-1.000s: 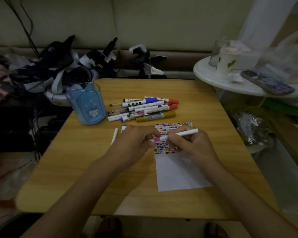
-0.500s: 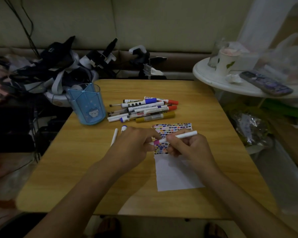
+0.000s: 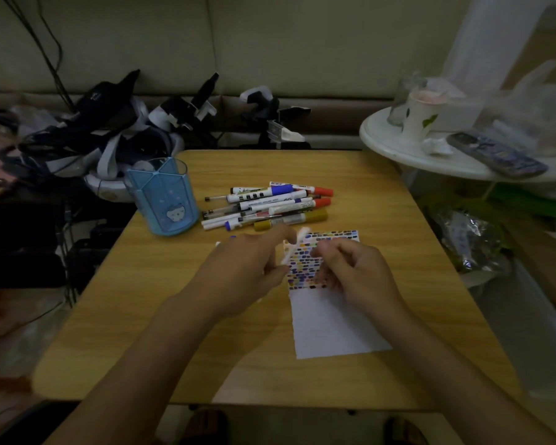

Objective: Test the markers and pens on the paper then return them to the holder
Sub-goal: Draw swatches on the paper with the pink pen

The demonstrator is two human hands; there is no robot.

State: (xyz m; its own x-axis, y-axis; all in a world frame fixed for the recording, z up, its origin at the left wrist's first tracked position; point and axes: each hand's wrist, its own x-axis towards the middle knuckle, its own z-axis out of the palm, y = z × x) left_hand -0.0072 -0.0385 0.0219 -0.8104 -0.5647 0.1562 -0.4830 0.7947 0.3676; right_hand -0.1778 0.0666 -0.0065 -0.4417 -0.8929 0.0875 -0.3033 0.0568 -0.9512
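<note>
A white pen (image 3: 294, 247), blurred by motion, stands tilted between my hands over the swatch-covered top of the paper (image 3: 333, 326). My left hand (image 3: 247, 271) pinches the pen's lower part, its index finger stretched out above it. Just right of the pen, my right hand (image 3: 357, 274) hovers over the paper with fingers loosely curled and nothing visible in them. The blue holder (image 3: 164, 200) stands at the table's back left. A pile of markers and pens (image 3: 270, 205) lies beside it. A blue-tipped pen (image 3: 232, 237) peeks out behind my left hand.
The wooden table (image 3: 180, 332) is small, its edges close on every side. A white round side table (image 3: 408, 155) at the right carries a paper cup (image 3: 419, 118) and a remote (image 3: 495, 154). Black gear and cables (image 3: 109, 123) are heaped behind the holder.
The pen, held level in my right hand with my left hand at its pink end, has swung upright toward my left hand. My right hand has let it go.
</note>
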